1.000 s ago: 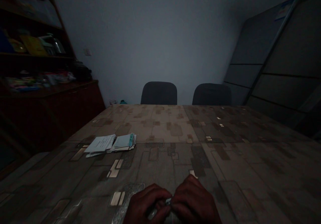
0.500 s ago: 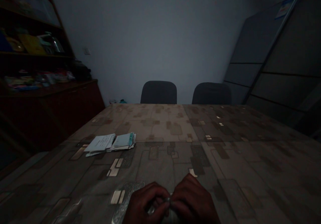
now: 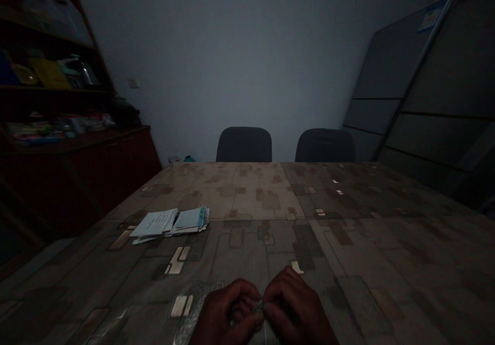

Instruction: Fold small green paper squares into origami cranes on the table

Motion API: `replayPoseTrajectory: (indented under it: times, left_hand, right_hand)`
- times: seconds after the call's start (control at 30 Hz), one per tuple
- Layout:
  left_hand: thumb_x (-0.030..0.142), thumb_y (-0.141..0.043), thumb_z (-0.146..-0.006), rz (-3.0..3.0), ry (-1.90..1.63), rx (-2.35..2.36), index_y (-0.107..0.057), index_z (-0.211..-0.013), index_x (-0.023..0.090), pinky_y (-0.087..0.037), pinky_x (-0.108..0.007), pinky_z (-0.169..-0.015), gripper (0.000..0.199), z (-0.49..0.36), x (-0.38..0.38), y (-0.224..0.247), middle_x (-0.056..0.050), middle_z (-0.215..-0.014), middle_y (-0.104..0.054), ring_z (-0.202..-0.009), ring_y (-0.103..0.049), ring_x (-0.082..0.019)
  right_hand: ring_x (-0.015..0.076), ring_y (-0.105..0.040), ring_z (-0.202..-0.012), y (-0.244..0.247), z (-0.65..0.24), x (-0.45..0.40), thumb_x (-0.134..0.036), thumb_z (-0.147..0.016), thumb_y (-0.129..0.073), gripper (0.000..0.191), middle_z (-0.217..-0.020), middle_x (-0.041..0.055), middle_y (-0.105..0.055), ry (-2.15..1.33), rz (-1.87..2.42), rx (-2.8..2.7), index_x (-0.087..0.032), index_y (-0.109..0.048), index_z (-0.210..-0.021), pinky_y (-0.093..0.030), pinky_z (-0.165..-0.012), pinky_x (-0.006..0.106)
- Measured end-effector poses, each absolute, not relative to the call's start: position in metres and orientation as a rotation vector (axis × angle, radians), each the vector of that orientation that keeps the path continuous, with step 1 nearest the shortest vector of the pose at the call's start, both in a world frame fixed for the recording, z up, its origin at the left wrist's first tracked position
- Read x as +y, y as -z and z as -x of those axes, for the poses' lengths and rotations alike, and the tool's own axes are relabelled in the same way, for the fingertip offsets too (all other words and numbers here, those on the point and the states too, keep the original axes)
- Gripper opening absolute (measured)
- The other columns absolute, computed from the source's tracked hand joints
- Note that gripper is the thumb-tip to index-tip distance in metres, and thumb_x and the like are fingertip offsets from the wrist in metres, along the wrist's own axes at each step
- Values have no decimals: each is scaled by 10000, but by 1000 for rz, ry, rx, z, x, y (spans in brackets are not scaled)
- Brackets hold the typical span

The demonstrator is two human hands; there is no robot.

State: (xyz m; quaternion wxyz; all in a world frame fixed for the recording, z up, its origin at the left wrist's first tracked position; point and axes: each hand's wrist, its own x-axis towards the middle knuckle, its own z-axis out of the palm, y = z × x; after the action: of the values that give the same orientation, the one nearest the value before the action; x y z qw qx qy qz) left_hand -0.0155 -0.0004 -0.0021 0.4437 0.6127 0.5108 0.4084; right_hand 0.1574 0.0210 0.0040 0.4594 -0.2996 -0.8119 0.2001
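At the bottom centre, my left hand (image 3: 230, 311) and my right hand (image 3: 296, 306) meet just over the near part of the patterned table (image 3: 251, 252). Both have curled fingers. Between their fingertips is a small pale, shiny item (image 3: 258, 307), too small and dark to name. Something pale shows dimly below the fingers, mostly hidden by the hands.
Two stacks of paper cards, a left one (image 3: 154, 223) and a right one (image 3: 190, 219), lie left of centre on the table. Two dark chairs (image 3: 244, 144) (image 3: 325, 145) stand beyond its far edge. Loaded shelves (image 3: 58, 89) are at the left.
The fingers have shifted slightly around the small item, which now shows a little higher between them. The view has tilted very slightly. The paper cards are unchanged.
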Motion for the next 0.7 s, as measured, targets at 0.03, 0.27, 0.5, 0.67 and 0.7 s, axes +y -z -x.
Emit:
replayPoseTrajectory:
  times: [0.03,0.27,0.5,0.67,0.7]
  left_hand:
    - [174,-674,-679,-1483,-1052,1260,-665,-828,176,-408,-198,-508,149,15,0,2,3,-627,-675,-548,-596,-144]
    - [253,-632,-811,-1734,-1186,1235,-693,-754,198,-418,-217,-566,100,24,4,-2,-11,-699,-604,-622,-580,-156]
    - [179,-673,-768,-1774,-1270,1210,-683,-724,197,-420,-210,-553,49,26,4,3,3,-673,-592,-588,-561,-141]
    - [162,-660,-781,-1906,-1208,1179,-678,-739,187,-432,-207,-551,52,25,5,5,-3,-675,-589,-593,-572,-141]
    - [160,-645,-792,-1925,-1194,1191,-673,-729,184,-433,-206,-549,73,24,5,4,-4,-670,-588,-591,-573,-140]
  right_hand:
    - [141,-548,-645,-4,-159,21,-150,-851,-532,106,-676,-1,-604,-530,789,-1993,-189,-570,-760,-399,-625,252]
    - [151,-550,-692,0,-164,24,-196,-872,-535,94,-717,3,-581,-643,898,-2007,-186,-576,-788,-393,-640,250]
    - [141,-558,-666,-1,-160,26,-183,-895,-545,116,-696,3,-626,-493,751,-2057,-188,-573,-783,-399,-660,257]
    - [144,-554,-659,-1,-160,26,-222,-923,-533,140,-692,9,-631,-443,712,-2055,-188,-574,-794,-391,-642,260]
    - [147,-552,-664,-1,-160,26,-225,-924,-532,137,-695,11,-629,-445,711,-2054,-187,-573,-798,-390,-639,260]
